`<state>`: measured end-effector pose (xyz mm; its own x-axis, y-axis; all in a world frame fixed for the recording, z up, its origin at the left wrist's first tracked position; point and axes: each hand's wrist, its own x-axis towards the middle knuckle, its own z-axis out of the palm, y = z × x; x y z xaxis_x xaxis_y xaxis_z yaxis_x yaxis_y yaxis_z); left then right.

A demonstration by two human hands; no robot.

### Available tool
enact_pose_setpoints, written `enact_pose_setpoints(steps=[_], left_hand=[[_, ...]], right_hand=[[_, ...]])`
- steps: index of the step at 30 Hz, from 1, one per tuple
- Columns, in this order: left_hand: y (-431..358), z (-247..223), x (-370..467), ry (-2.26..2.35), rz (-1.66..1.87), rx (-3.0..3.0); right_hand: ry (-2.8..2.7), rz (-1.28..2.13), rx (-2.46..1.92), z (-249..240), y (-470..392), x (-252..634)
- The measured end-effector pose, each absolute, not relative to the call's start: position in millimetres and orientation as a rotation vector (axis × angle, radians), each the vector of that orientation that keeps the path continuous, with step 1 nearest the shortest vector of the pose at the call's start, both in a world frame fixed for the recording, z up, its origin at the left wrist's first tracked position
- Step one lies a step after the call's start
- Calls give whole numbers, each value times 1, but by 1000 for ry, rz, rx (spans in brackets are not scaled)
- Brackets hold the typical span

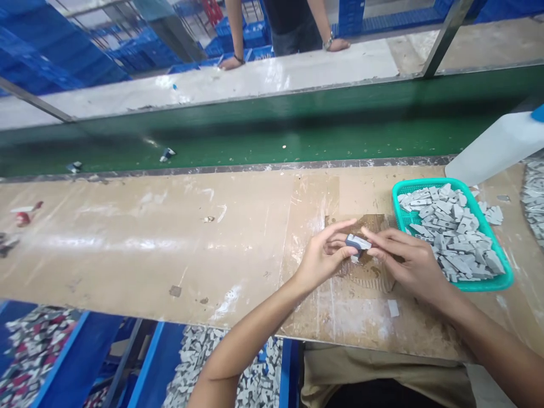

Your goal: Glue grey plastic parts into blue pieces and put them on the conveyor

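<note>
Bright, cool light seems to fall from overhead. Left of the teal basket [505, 280], long white glare streaks the surface [246, 266], while the grey-and-blue piece [359, 242] looks fairly sharp. Beyond the basket, a dark shadow band crosses the green belt [238, 136]; blue crates [51, 51] far left of the basket are blurred.

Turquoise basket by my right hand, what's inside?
The turquoise basket holds a heap of light grey pieces, with bare mesh showing toward its left side. The top layer hides whatever lies deeper, and your right hand covers part of the left rim.
</note>
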<state>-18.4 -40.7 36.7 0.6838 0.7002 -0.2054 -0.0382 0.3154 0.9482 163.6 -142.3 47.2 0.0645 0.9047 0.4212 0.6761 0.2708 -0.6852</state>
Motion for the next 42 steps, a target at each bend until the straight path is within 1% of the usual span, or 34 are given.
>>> enact_pose_setpoints(steps=[4, 7, 10, 13, 17, 19, 21, 26, 31, 36, 39, 42], left_hand=[[-33, 35, -22, 658, 496, 882], [-26, 32, -27, 707, 483, 725], [-22, 29, -30, 757, 482, 664], [-21, 28, -29, 787, 484, 666], [-4, 30, -18, 849, 548, 893], [21, 30, -7, 897, 663, 1146], [56, 28, 9, 976, 798, 1395], [151, 18, 55, 1419, 969, 1757], [194, 12, 78, 1580, 947, 1829], [181, 13, 76, 1546, 912, 1978], [149, 14, 66, 1458, 906, 2068], [103, 15, 48, 1239, 940, 2166]], right_hand=[[-1436, 239, -1527, 52, -147, 168], [-1277, 231, -1545, 49, -151, 171], [-1188, 252, -1559, 47, -152, 173], [-1130, 183, -1621, 49, -149, 182], [-1136, -29, -1804, 50, -145, 210], [-1202, -118, -1936, 46, -145, 226], [-1270, -135, -2034, 40, -145, 236], [-1450, 61, -2152, 31, -147, 236], [-1662, 281, -2254, 35, -153, 231], [-1788, 346, -2115, 34, -155, 233], [-1772, 421, -2102, 33, -153, 236], [-1692, 564, -2125, 33, -150, 244]])
